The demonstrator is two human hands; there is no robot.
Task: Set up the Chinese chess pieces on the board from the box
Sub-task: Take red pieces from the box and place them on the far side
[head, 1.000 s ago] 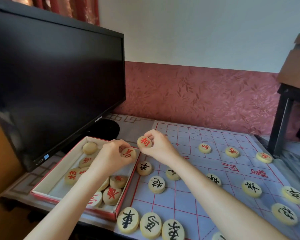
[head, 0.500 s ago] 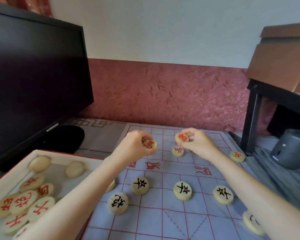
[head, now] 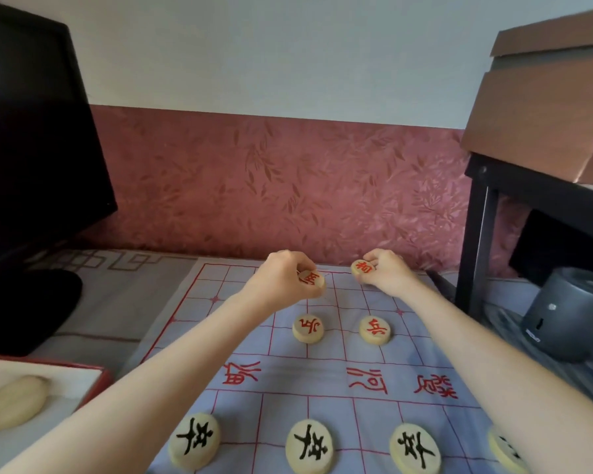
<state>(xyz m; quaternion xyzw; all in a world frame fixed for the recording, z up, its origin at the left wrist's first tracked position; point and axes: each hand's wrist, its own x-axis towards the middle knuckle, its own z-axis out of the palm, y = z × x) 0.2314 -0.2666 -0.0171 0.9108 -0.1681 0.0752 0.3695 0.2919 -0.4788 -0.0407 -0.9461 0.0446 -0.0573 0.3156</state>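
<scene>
The cloth chess board [head: 326,378], pale blue with red lines, lies in front of me. My left hand [head: 285,282] pinches a red-lettered piece [head: 311,278] above the board's far rows. My right hand [head: 384,271] pinches a second red-lettered piece [head: 363,268] near the far edge. Two red soldier pieces [head: 308,328] [head: 374,330] sit just before the river text. Three black-lettered pieces [head: 195,441] [head: 309,446] [head: 415,448] line the near side. The box [head: 93,372] shows at lower left with one blank-faced piece [head: 14,401] in it.
A black monitor [head: 31,138] with its round base [head: 28,309] stands at the left. At the right are a black table leg [head: 473,241], a brown cardboard box [head: 545,107] on top, and a grey cylindrical device [head: 562,313]. The red wall panel rises just behind the board.
Both hands carried their red pieces from beside the box out over the board to its far rows. My view swung right, so most of the box left the frame.
</scene>
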